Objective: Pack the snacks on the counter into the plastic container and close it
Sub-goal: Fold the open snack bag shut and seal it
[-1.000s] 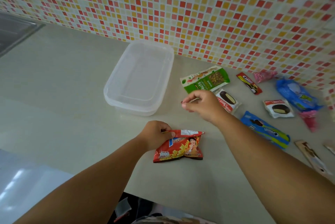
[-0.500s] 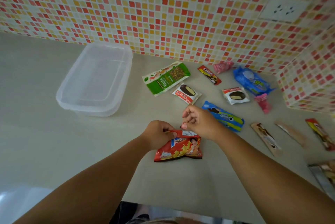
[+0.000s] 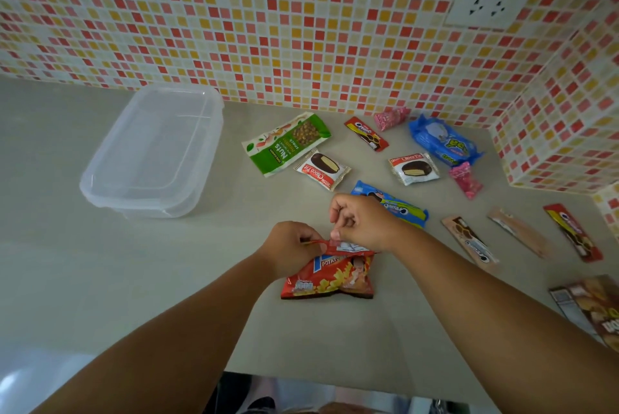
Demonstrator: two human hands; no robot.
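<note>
A red potato chip bag (image 3: 330, 276) lies on the counter in front of me. My left hand (image 3: 291, 248) pinches its top left edge, and my right hand (image 3: 363, 221) pinches the top edge beside it. The clear plastic container (image 3: 154, 152), lid on, stands at the back left. Behind my hands lie a green nuts pack (image 3: 288, 142), two Choco Pie packs (image 3: 323, 169) (image 3: 413, 168), a blue Oreo pack (image 3: 398, 207) partly hidden by my right hand, a small red Cream-O pack (image 3: 366, 133), a blue bag (image 3: 442, 140) and two pink sweets (image 3: 390, 117) (image 3: 465, 179).
More stick packs (image 3: 469, 239) (image 3: 517, 233) (image 3: 572, 233) and a brown box (image 3: 593, 310) lie at the right. The mosaic tile wall carries a socket (image 3: 487, 7) and turns a corner at the right. The counter's front edge (image 3: 335, 377) runs below my arms.
My right hand came back from near the Choco Pie pack and took hold of the chip bag's top edge. The view swung to the right, showing more snacks.
</note>
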